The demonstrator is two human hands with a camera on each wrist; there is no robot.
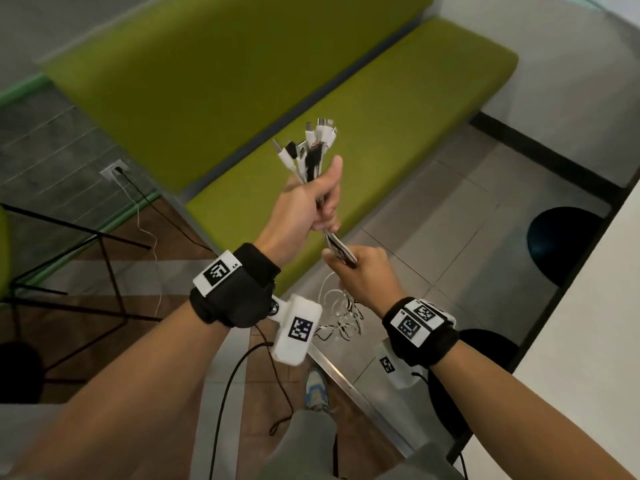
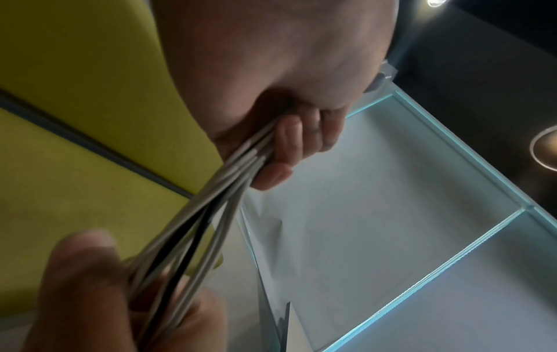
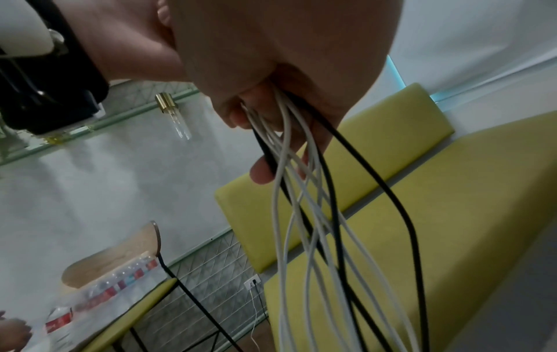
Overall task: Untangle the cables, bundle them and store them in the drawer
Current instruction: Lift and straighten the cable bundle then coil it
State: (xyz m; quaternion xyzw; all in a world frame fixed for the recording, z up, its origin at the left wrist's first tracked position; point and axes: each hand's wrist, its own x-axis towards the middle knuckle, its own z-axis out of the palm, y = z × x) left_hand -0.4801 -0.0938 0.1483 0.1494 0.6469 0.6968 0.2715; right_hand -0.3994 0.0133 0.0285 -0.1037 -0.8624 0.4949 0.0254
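Gripping cables [image 1: 313, 157] | left hand [image 1: 304, 206] fisted (plugs upward) | right hand [image 1: 363, 275] clenched below | loose ends dangling

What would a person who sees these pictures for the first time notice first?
First, the bunch of white and black charging cables at the centre of the head view, its plugs fanning out above the left hand that grips it. Just below, the right hand holds the same cables, whose loose ends hang down in loops. Behind both hands stretches the long yellow-green upholstered bench.
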